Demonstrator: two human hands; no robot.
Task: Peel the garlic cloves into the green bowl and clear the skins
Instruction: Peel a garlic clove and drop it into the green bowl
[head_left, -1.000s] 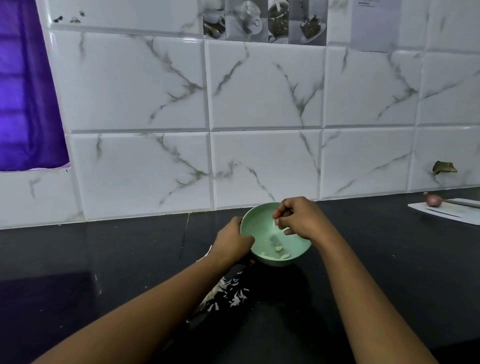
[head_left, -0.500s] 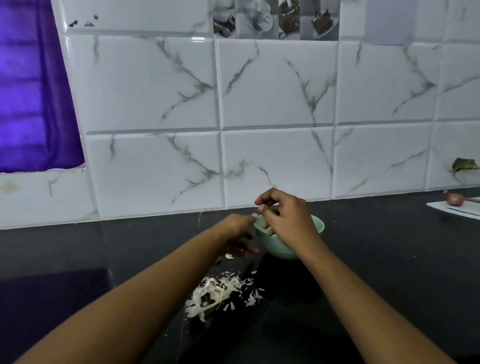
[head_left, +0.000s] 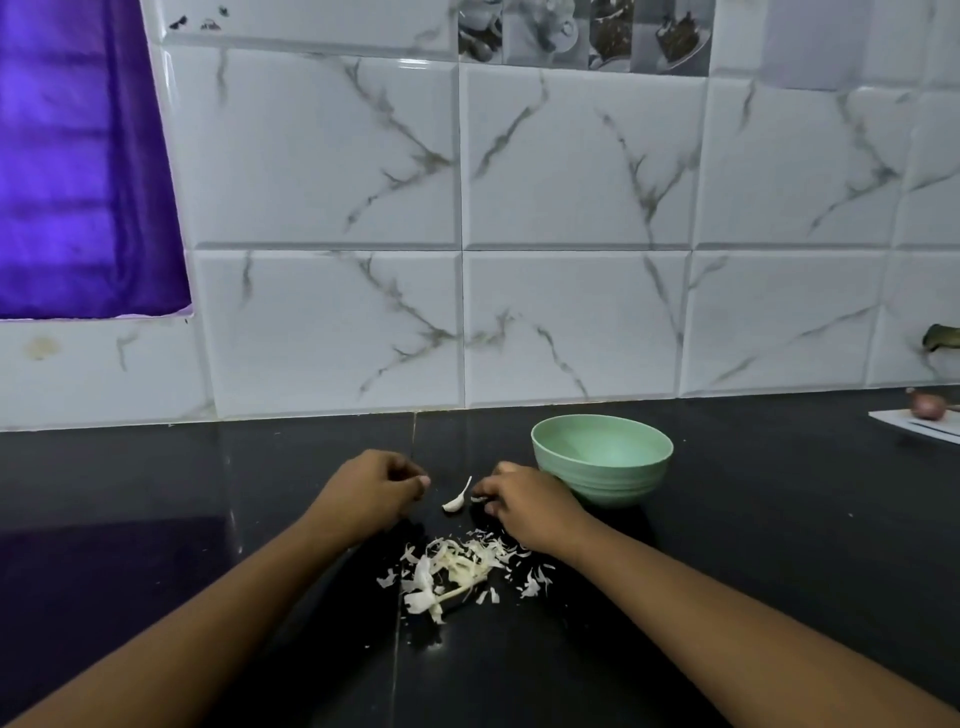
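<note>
The green bowl (head_left: 602, 467) stands on the black counter, just right of my hands; its inside is hidden from this angle. A white garlic clove with a curled tail (head_left: 457, 500) lies on the counter between my hands, touching neither. My left hand (head_left: 371, 491) rests left of it with fingers curled and thumb against the forefinger, nothing visible in it. My right hand (head_left: 522, 504) sits beside the bowl's near left side, fingers curled down, pinching a small white garlic bit at its fingertips. A pile of garlic skins (head_left: 457, 571) lies in front of both hands.
A white cutting board (head_left: 922, 426) with a small red onion (head_left: 927, 404) sits at the far right edge of the counter. The tiled wall rises right behind the bowl. A purple curtain (head_left: 78, 156) hangs at the upper left.
Both hands left the bowl and dropped to the counter in front of it. The bowl now stands free to the right, and the view has shifted so the skin pile shows.
</note>
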